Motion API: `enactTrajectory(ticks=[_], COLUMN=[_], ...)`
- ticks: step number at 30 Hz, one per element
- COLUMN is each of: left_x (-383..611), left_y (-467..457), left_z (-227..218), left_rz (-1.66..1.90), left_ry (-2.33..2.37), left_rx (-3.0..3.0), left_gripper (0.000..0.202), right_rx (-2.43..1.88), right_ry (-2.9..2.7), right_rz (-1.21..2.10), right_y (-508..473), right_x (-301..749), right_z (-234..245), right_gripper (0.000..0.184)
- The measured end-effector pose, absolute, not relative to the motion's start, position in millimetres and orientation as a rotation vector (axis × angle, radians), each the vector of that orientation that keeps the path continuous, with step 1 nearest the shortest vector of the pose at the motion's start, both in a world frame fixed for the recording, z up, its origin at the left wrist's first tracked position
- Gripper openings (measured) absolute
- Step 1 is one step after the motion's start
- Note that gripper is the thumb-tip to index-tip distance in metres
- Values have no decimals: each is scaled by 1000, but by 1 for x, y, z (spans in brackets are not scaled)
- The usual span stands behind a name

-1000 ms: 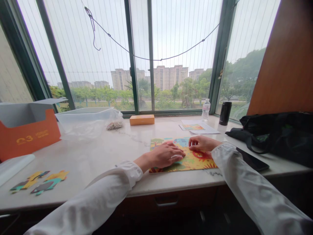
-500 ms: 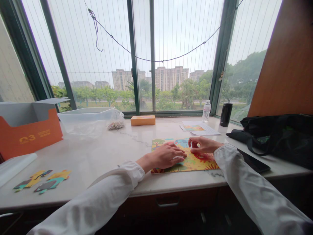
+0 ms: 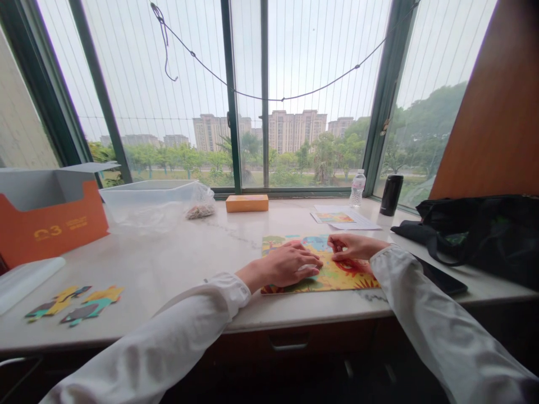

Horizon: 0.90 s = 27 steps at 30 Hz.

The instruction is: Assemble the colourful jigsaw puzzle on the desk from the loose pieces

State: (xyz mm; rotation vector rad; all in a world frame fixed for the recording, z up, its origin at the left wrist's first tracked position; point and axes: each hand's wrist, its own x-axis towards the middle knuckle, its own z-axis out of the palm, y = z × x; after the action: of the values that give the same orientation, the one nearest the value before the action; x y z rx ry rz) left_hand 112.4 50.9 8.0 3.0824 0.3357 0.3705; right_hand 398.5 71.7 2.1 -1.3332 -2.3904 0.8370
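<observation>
Colourful jigsaw puzzle (image 3: pixel 341 279) lies flat on the counter right in front of the person, directly under both hands. Left hand (image 3: pixel 290 265) rests palm down on its left half, fingers together and nearly flat, nothing visibly gripped. Right hand (image 3: pixel 351 247) is on the puzzle's upper right part, fingers curved, fingertips down on the surface near a blue patch; can't tell if it has a small piece. The hands are just apart. White sleeves (image 3: pixel 438 320) cover both forearms.

Surface is a white marble counter (image 3: pixel 168 264). Left of the hands: loose puzzle pieces (image 3: pixel 73 303) in yellow, teal and dark colours, a white rolled sheet (image 3: pixel 25 283), an open orange box (image 3: pixel 50 224). Further back: clear plastic bin (image 3: pixel 143 205), plastic bag (image 3: pixel 200 210) beside it, small orange box (image 3: pixel 246 203). Right side: printed sheet (image 3: pixel 332 217) on white paper, water bottle (image 3: pixel 357 189), black tumbler (image 3: pixel 391 195), black bag (image 3: pixel 475 235), phone (image 3: pixel 442 278). Behind the counter is a green-framed window (image 3: pixel 246 84) with thin vertical wires, trees and apartment blocks outside.
</observation>
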Motion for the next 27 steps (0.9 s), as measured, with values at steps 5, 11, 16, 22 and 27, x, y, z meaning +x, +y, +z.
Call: enactTrajectory(ticks=[5,11,16,22,27], left_x=[113,113,115,125,133], left_y=[49,50,53,49,37], left_z=[11,10,11,21,22], left_rz=[348,338,351,277,221], left_ry=[350,379,450,566,647], left_rx=[3063,3025,2961,3067,3182], left_gripper=[39,40,36,34,32], right_rx=[-1276,-1293,-1471,-1586,-1768], right_ry=[-2425,-2365,-2298,-2365,-2413], right_rz=[771,763,892,926,824], right_y=[64,67,80,91,98], right_x=[394,392,391,386,379], right_z=[9,6,-2,9,11], right_gripper=[44,50,65,67,63])
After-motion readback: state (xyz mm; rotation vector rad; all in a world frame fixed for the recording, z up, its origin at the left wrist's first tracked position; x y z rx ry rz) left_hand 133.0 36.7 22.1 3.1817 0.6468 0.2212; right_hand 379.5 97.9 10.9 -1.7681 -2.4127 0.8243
